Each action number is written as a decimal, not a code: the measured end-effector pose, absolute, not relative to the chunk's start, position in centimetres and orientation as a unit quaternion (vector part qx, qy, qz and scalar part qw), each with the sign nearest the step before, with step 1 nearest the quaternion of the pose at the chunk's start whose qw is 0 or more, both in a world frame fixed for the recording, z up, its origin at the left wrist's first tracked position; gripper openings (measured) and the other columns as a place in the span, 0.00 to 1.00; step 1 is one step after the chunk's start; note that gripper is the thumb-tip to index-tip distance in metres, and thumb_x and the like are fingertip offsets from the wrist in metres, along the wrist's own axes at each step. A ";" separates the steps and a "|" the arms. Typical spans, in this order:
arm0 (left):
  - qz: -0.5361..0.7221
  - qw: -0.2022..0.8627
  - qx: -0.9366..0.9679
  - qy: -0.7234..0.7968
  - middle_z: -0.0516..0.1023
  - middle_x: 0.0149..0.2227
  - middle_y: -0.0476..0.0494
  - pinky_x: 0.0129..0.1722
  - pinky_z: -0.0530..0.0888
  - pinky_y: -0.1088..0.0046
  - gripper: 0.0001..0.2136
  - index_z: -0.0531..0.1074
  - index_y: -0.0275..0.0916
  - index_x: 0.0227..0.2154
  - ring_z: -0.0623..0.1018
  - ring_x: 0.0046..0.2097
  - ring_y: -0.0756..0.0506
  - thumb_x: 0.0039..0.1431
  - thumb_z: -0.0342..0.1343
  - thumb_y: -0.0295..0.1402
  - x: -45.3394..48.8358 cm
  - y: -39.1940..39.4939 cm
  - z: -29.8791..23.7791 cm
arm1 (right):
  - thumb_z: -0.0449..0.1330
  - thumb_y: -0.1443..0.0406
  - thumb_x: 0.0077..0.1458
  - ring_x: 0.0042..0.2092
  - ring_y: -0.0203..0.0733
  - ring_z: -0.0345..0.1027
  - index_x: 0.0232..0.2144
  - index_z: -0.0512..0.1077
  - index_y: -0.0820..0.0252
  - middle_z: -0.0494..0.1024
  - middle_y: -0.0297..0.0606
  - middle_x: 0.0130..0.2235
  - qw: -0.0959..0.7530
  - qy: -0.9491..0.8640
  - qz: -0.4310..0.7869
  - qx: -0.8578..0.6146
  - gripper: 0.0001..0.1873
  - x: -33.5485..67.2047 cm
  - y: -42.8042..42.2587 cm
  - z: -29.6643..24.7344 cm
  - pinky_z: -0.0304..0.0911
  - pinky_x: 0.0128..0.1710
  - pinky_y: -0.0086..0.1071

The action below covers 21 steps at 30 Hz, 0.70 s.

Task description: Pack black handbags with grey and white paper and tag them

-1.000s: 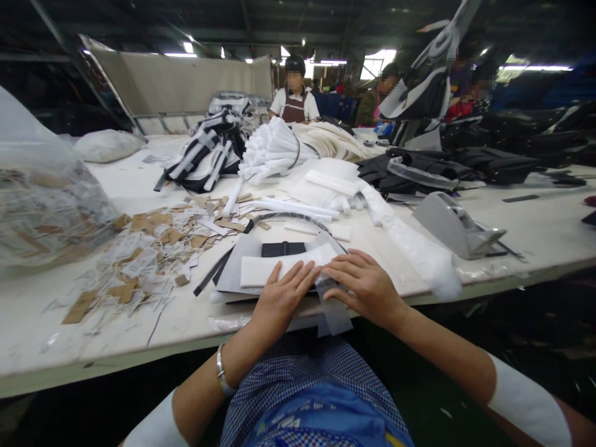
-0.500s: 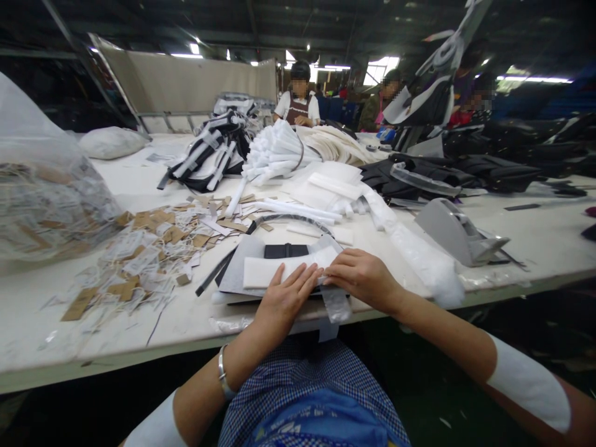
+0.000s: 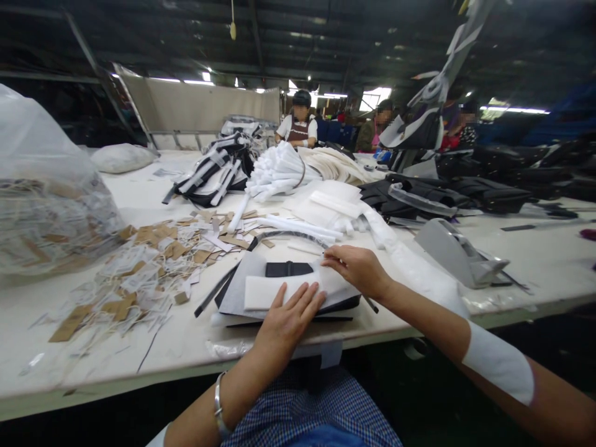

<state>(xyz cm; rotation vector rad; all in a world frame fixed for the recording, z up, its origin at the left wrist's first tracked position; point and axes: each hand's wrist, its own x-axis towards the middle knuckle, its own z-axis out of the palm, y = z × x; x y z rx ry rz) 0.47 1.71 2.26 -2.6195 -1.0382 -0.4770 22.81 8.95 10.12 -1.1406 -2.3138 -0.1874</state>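
1. Head view: our left hand (image 3: 291,313) lies flat with fingers spread, holding nothing, pressing the white foam strip (image 3: 261,292) onto the grey sheet (image 3: 242,276) near the table (image 3: 116,354) edge.
2. Our right hand (image 3: 357,268) curls its fingertips at the strip's far right corner, beside the black piece (image 3: 288,269). We can't tell if it's actually gripping.
3. Loose paper tags (image 3: 139,264) lie off to the left.

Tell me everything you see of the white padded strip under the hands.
The white padded strip is a long, soft-looking rectangle, perhaps foam, lying flat on a grey sheet near the front edge of the table. The left hand presses flat on its near edge; the right hand touches its right end. A black piece lies just behind it.
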 end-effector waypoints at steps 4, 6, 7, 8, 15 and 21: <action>-0.183 0.145 -0.902 -0.363 0.60 0.67 0.48 0.64 0.62 0.55 0.22 0.54 0.44 0.66 0.63 0.66 0.46 0.72 0.38 0.29 0.6 1.9 2.2 | 0.63 0.61 0.60 0.33 0.37 0.77 0.48 0.75 0.57 0.84 0.34 0.35 0.276 -0.871 0.036 -0.406 0.14 22.7 10.3 11.1 0.68 0.37 0.27; -0.186 0.145 -0.900 -0.365 0.60 0.67 0.49 0.64 0.62 0.56 0.22 0.54 0.44 0.66 0.64 0.66 0.46 0.72 0.37 0.30 0.6 1.9 2.1 | 0.64 0.63 0.58 0.33 0.37 0.77 0.43 0.78 0.57 0.84 0.33 0.35 0.267 -0.875 0.056 -0.400 0.10 22.5 10.6 11.6 0.68 0.37 0.27; -0.188 0.146 -0.900 -0.366 0.61 0.67 0.49 0.64 0.62 0.56 0.22 0.55 0.44 0.66 0.64 0.65 0.47 0.72 0.37 0.30 0.6 2.0 2.1 | 0.64 0.63 0.58 0.33 0.37 0.77 0.39 0.79 0.57 0.84 0.33 0.35 0.268 -0.876 0.051 -0.398 0.07 22.4 10.7 11.8 0.68 0.36 0.27; -0.192 0.148 -0.899 -0.366 0.61 0.66 0.49 0.64 0.62 0.56 0.21 0.55 0.45 0.66 0.65 0.65 0.47 0.72 0.37 0.30 0.6 2.0 2.0 | 0.64 0.63 0.58 0.32 0.37 0.76 0.36 0.79 0.56 0.84 0.34 0.35 0.273 -0.875 0.040 -0.398 0.05 22.2 10.8 11.9 0.68 0.35 0.27; -0.196 0.174 -0.898 -0.353 0.61 0.66 0.48 0.65 0.59 0.58 0.22 0.54 0.43 0.67 0.64 0.65 0.46 0.73 0.35 0.29 0.5 2.1 2.1 | 0.61 0.63 0.61 0.37 0.39 0.73 0.35 0.76 0.57 0.82 0.36 0.34 0.374 -0.857 -0.106 -0.340 0.05 21.7 11.1 11.2 0.67 0.40 0.32; -0.208 0.185 -0.892 -0.356 0.64 0.65 0.47 0.65 0.59 0.58 0.21 0.55 0.43 0.66 0.65 0.65 0.48 0.73 0.36 0.31 0.6 2.1 1.8 | 0.58 0.70 0.63 0.36 0.38 0.72 0.43 0.75 0.60 0.83 0.38 0.38 0.306 -0.905 -0.236 -0.176 0.08 22.9 8.5 10.3 0.63 0.35 0.33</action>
